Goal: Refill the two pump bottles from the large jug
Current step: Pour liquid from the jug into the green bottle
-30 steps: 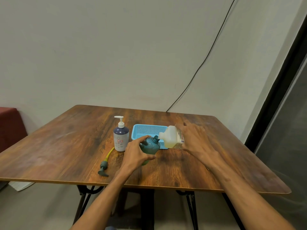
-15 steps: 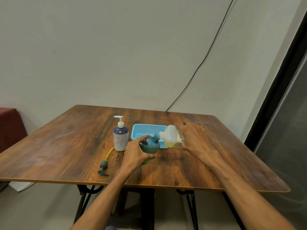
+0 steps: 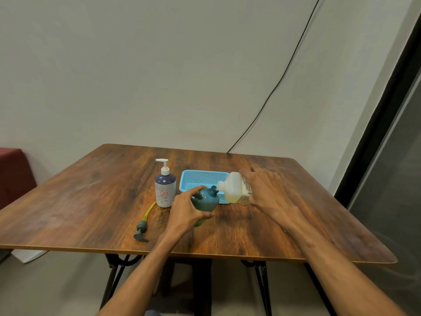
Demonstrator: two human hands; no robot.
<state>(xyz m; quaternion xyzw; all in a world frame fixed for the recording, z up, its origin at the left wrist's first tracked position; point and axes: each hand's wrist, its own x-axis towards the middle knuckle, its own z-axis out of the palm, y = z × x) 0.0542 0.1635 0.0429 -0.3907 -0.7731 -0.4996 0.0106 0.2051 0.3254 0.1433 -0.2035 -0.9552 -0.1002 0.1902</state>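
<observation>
Left hand (image 3: 184,210) curled round the uncapped teal bottle (image 3: 206,199), leaning right, near the middle of the table (image 3: 79,201). Right hand (image 3: 266,192) gripping the base end of the pale jug (image 3: 234,188), tipped on its side, spout at the teal bottle's open neck, yellowish liquid pooled inside. Just behind both, a blue basket (image 3: 200,179). Left of the basket, upright, the purple-and-white pump bottle (image 3: 165,188) with white pump in place. Nearer and further left, flat on the table, a loose grey pump (image 3: 142,226) with yellow tube
</observation>
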